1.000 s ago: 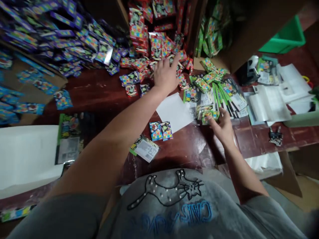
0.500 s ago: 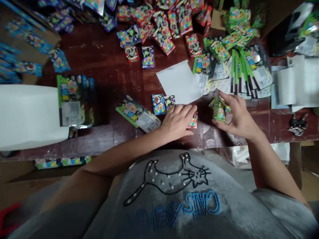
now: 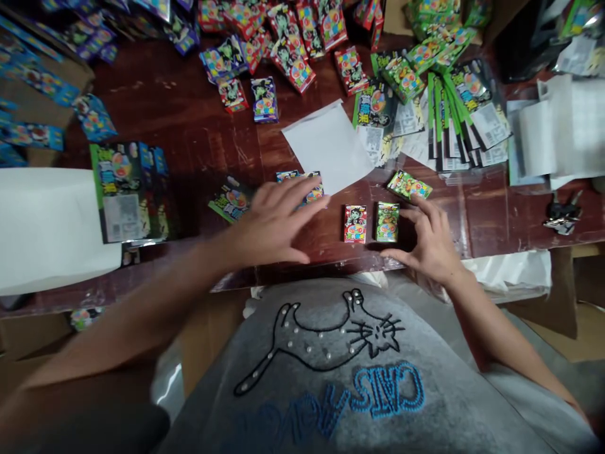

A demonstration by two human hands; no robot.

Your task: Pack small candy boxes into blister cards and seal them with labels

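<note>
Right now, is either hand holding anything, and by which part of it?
Nothing appears held: the left hand is open, and the right hand is open beside the nearer green packet; whether it touches that, I cannot tell.

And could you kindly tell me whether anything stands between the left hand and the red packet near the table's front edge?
Nothing visible does: only tabletop shows between the left hand and the red packet. The nearby green packet lies on the red packet's other side.
</note>
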